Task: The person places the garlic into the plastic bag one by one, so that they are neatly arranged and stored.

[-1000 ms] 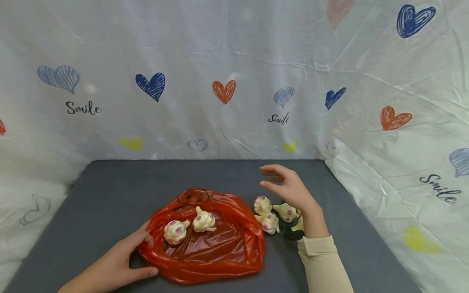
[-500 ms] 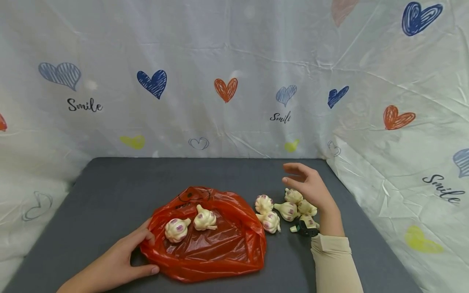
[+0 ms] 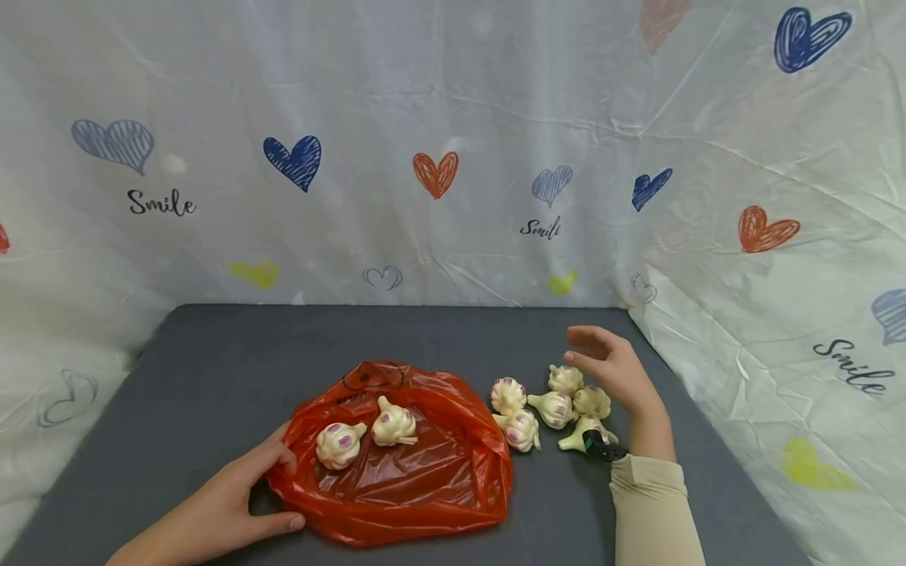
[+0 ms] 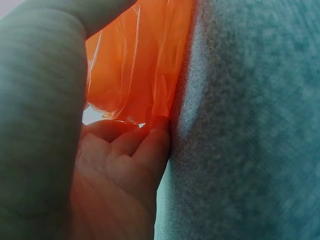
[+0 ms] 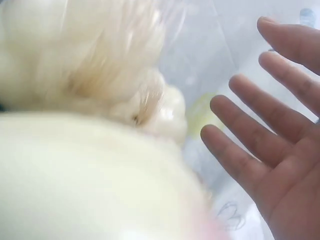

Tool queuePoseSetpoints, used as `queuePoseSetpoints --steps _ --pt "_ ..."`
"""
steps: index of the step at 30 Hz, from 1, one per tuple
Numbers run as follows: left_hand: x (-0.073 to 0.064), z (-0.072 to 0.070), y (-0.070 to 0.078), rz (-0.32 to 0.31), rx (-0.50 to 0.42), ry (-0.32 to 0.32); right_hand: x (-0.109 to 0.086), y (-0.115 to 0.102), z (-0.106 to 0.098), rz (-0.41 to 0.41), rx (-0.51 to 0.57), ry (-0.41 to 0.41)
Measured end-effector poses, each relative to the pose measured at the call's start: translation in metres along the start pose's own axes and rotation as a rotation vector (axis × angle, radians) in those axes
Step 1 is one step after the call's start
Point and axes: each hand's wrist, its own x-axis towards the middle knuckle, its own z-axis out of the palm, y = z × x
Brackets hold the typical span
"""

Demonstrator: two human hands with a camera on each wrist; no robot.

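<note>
A red plastic bag (image 3: 425, 515) lies with its mouth spread wide in the head view, and two garlic bulbs (image 3: 340, 446) rest inside on its left. My left hand (image 3: 237, 491) grips the bag's left edge, fingers curled over the rim and thumb low at the front. In the left wrist view its fingers (image 4: 150, 147) meet the orange-red film. My right hand (image 3: 617, 368) hovers at the back right of a pile of garlic bulbs (image 3: 552, 409), holding nothing. The right wrist view shows its fingers (image 5: 250, 120) spread, with blurred bulbs (image 5: 145, 110) close to the camera.
The dark grey table (image 3: 318, 338) carries everything. A black wrist camera (image 3: 602, 446) under the right wrist overlaps the nearest bulb of the pile. A pale curtain (image 3: 481, 94) printed with hearts surrounds the table at the back and sides.
My right hand has moved right, from above the pile's left part to its back right, uncovering more bulbs. The left hand, the bag and the two bulbs inside stay put.
</note>
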Motion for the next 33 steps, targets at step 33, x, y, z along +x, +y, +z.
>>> queuePoseSetpoints --steps 33 --pt "0.0 0.001 0.0 -0.006 0.0 0.0 0.001 0.048 0.018 0.082 0.072 -0.127"
